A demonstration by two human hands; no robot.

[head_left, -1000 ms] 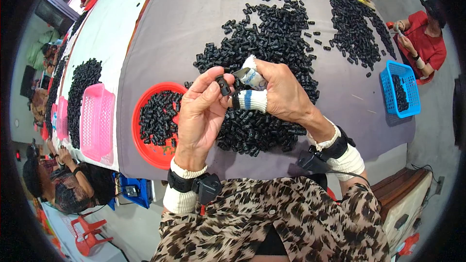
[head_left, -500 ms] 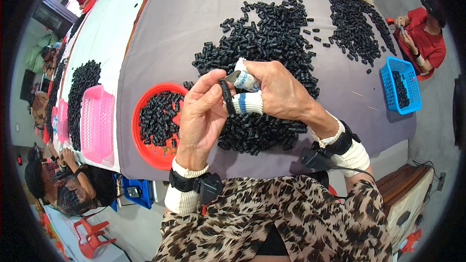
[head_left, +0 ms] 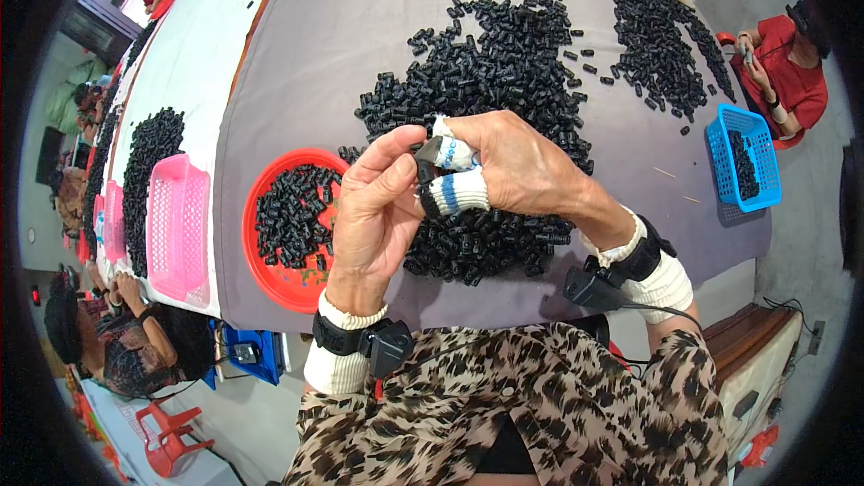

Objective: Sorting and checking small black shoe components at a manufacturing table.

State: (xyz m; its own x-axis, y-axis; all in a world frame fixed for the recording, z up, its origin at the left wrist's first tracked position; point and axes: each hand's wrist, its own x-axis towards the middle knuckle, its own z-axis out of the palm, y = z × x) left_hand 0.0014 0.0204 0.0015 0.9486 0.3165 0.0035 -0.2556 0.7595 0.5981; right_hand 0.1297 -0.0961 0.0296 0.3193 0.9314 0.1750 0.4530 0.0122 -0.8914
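Observation:
My left hand (head_left: 378, 211) and my right hand (head_left: 513, 166) meet above the near edge of a grey-covered table (head_left: 360, 27). Together they pinch one small black plastic part (head_left: 427, 155) between fingertips. Two fingers of my right hand wear white cloth wraps with blue stripes. Directly beneath the hands lies a big heap of the same small black parts (head_left: 490, 90). Just left of my left hand sits a round red tray (head_left: 288, 227) partly filled with black parts.
A blue basket (head_left: 740, 157) with black parts sits at the table's right edge beside a person in red (head_left: 792, 72). More black parts spread at the far right. To the left, a white-covered table holds pink baskets (head_left: 177, 225), another black heap, and other people.
Both hands stay together over the heap. The fingers have shifted slightly on the small black part, which now sits a little higher between the fingertips.

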